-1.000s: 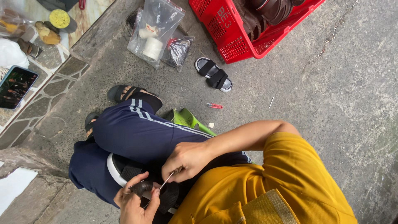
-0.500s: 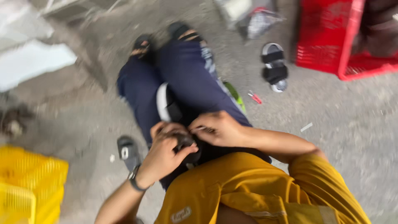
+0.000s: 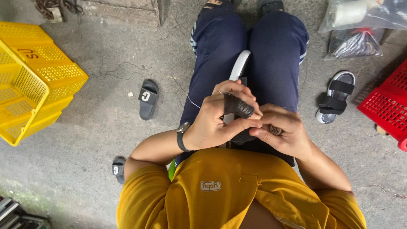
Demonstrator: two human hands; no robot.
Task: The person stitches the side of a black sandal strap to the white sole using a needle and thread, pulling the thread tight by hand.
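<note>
A dark fabric piece (image 3: 238,107) is held over the lap at the frame's centre, the left hand (image 3: 214,121) closed in a grip around it and the right hand (image 3: 280,132) curled shut against its lower edge. A yellow crate (image 3: 36,80), its inside unseen, is found at nine o'clock, a red crate (image 3: 388,104) at three, and a clear bag (image 3: 360,15) holding a white spool at one.

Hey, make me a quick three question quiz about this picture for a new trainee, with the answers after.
1. True or false: the left hand grips the dark bundle.
2. Which crate lies on the person's left: A yellow, B red, C green?
3. What footwear lies between the yellow crate and the person's leg?

Key: 1 true. 2 A; the red crate is on the right. 3 a dark slide sandal.
</note>
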